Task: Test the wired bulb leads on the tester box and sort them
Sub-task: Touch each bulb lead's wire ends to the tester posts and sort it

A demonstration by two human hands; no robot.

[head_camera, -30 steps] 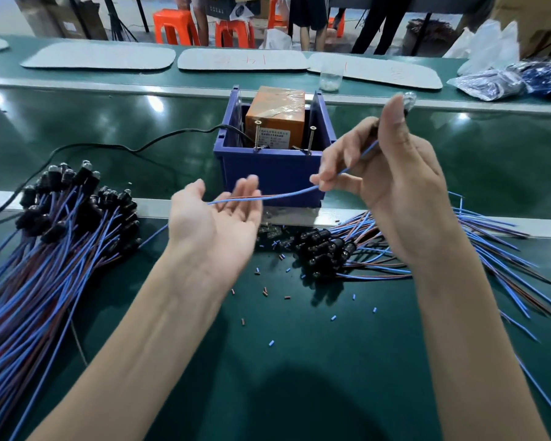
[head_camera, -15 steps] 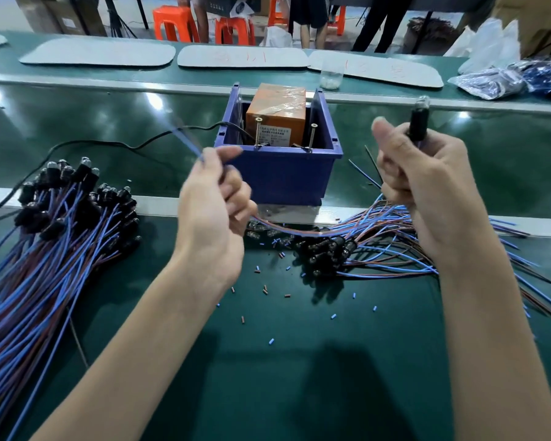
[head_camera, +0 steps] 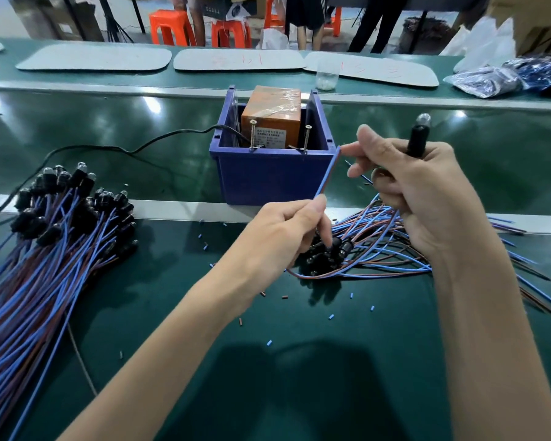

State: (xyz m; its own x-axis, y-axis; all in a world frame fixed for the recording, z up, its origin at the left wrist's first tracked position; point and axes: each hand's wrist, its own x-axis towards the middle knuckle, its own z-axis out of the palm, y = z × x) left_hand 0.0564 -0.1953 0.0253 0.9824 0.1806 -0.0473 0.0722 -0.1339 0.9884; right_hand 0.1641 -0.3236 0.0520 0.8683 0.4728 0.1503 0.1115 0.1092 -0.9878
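Head view: right hand (head_camera: 427, 198) grips the bulb socket (head_camera: 416, 141) right of centre, left hand (head_camera: 283, 233) pinches its blue-brown lead (head_camera: 329, 175) just in front of the tester box (head_camera: 268, 179). I'd say we're lining up the test; next, the stripped ends need to touch the two screw posts (head_camera: 252, 135). Wire tips are too thin to make out, and the hands cover part of the loose pile (head_camera: 372, 249)

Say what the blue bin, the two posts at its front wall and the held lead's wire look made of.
Blue bin: probably moulded plastic; uniform matt colour, slotted walls. Posts: metal, seemingly screws; thin, shiny, flat heads. Lead, pinched by the left hand and gripped by the right hand: blue-and-brown insulation, likely flexible plastic; smooth, dull.
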